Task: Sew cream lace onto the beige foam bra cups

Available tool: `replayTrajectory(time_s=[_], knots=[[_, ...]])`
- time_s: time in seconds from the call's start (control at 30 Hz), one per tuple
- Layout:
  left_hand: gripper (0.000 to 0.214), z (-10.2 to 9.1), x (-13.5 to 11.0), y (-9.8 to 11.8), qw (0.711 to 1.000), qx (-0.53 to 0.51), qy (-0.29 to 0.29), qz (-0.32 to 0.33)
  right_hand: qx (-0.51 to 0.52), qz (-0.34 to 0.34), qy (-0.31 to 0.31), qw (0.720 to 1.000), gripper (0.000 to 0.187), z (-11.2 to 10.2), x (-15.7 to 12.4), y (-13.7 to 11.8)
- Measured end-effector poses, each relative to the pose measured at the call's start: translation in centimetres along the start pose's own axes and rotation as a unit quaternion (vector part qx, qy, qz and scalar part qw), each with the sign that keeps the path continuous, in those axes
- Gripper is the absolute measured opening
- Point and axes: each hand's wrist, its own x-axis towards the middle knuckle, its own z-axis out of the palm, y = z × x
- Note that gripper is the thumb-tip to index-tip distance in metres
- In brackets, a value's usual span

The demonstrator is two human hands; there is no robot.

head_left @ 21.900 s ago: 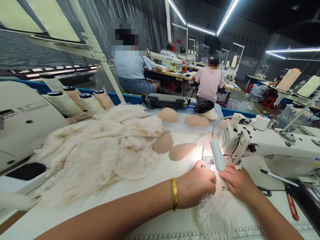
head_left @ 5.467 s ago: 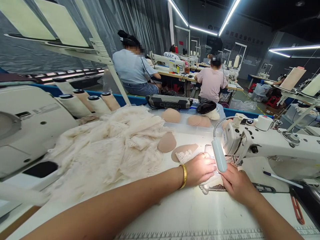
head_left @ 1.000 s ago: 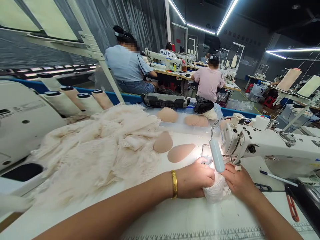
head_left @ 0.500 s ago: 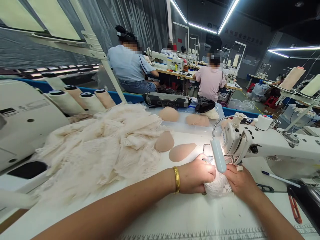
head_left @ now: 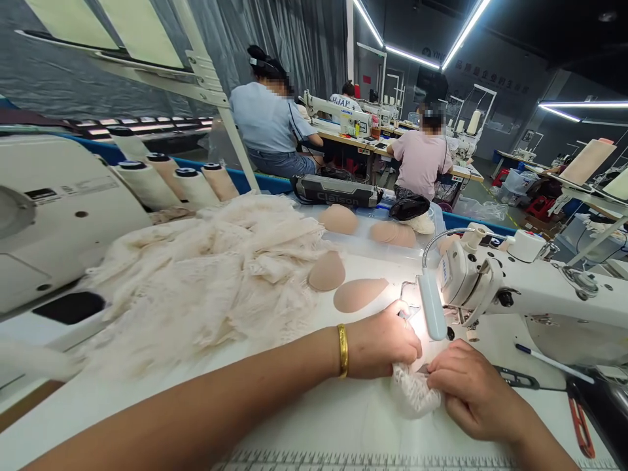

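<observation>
right hand (head_left: 473, 386) has come back from beside the presser foot (head_left: 464, 317) toward the near side of the table (head_left: 314, 405) since half a second ago, and the white lace piece (head_left: 416, 394) has come out with it, now clear of the foot! left hand (head_left: 385, 343) stays on the lace, over on its left, next to the slim grey lamp (head_left: 432, 307).

check the grips: left fingers are curled down, grasping the lace from above, its fingertips partly hidden; right thumb and forefinger pinch the other edge. so the piece sits on the white table between the two hands, in front of the sewing machine (head_left: 540, 271), bunched up. what shows of it slants from the left fingers down and across to the right ones, ruffled edge facing the near side; its full long axis i can't call, with so much under the left hand.

over to the teardrop pad (head_left: 360, 294), lying flat: long axis left to right, tilting a touch away, narrow tip toward the lamp. just beside it, a second beige pad (head_left: 327, 271) points its tip away, next to the big cream lace heap (head_left: 226, 275).

and the containers! beyond, a clear plastic tray (head_left: 364, 243) carries two beige pad stacks, one rounded (head_left: 338, 219), one fanned out (head_left: 392, 233).
</observation>
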Motion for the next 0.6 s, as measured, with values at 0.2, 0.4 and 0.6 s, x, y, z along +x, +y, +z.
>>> replayTrajectory(time_s=[0.2, 0.4, 0.6], knots=[[0.017, 0.5, -0.1, -1.1, 0.999, -0.005, 0.032, -0.013, -0.062, 0.034, 0.013, 0.997, 0.031, 0.5, -0.6, 0.9], [0.020, 0.8, 0.0, -1.6, 0.999, 0.027, 0.031, -0.008, -0.122, 0.061, 0.022, 0.990, 0.027, 0.9, -0.8, 1.4], [0.023, 1.2, 0.0, -1.7, 0.996, 0.070, 0.045, 0.024, -0.152, 0.077, -0.003, 0.985, 0.023, 0.7, -0.8, 1.5]])
